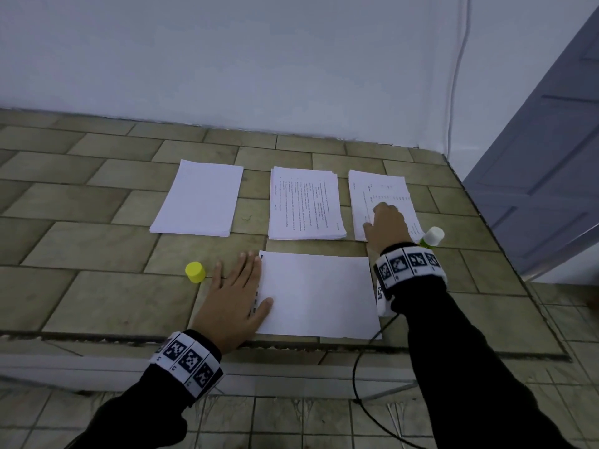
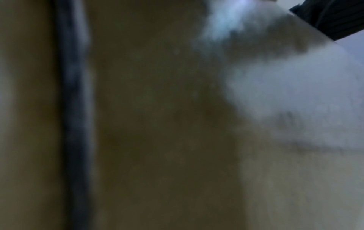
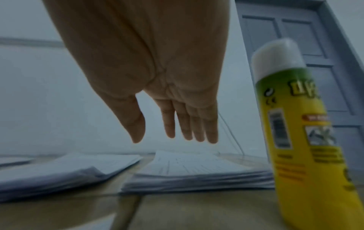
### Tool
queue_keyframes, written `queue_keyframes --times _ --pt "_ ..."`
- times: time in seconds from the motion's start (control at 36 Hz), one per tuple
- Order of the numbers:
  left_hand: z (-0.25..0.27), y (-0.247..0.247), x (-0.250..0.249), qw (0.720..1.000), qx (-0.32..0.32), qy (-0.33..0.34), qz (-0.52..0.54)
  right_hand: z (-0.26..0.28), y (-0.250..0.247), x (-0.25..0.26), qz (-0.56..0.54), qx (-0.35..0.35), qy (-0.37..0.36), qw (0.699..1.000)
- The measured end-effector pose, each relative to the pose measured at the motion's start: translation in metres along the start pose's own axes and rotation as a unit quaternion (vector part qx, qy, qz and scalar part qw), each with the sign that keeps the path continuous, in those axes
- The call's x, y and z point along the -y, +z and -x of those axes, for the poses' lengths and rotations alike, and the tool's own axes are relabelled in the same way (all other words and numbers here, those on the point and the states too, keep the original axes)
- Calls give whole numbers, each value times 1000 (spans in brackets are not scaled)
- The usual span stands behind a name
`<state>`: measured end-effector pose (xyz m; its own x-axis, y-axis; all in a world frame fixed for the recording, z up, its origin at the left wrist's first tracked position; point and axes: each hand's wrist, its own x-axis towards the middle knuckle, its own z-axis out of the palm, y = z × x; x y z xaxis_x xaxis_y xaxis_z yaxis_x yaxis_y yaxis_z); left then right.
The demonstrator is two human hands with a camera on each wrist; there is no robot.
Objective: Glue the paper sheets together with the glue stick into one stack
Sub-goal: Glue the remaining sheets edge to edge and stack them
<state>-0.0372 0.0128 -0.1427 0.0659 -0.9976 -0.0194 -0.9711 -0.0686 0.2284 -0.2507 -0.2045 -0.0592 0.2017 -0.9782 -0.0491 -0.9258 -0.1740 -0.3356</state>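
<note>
A blank white sheet lies near the table's front edge. My left hand rests flat on its left edge, fingers straight. Three paper stacks lie behind: a blank one at the left, a printed one in the middle, a printed one at the right. My right hand hovers over the right stack with straight fingers, holding nothing. The uncapped yellow-green glue stick stands just right of that hand, also close in the right wrist view as the glue stick. Its yellow cap sits left of my left hand.
The tiled table meets a white wall at the back. A grey door stands at the right. A black cable hangs off the front edge. The left wrist view is blurred and shows only tile and a pale patch.
</note>
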Motion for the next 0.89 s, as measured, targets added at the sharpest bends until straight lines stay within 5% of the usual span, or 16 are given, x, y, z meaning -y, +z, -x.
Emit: queue_keyframes --times 0.14,0.28,0.5,0.78,0.89 --pt "1 -1 0 1000 -5 0 18 -21 15 -1 46 62 123 989" --pt "1 0 1 1000 -8 3 20 -27 18 -4 86 83 112 986" --pt "1 2 2 999 -27 9 38 -32 7 -10 4 -13 82 997" --pt "0 3 4 991 -66 9 114 22 -22 2 -173 -56 -106 978" --pt "-1 -7 4 936 -138 -46 320 56 -21 -2 -237 -35 -186 953"
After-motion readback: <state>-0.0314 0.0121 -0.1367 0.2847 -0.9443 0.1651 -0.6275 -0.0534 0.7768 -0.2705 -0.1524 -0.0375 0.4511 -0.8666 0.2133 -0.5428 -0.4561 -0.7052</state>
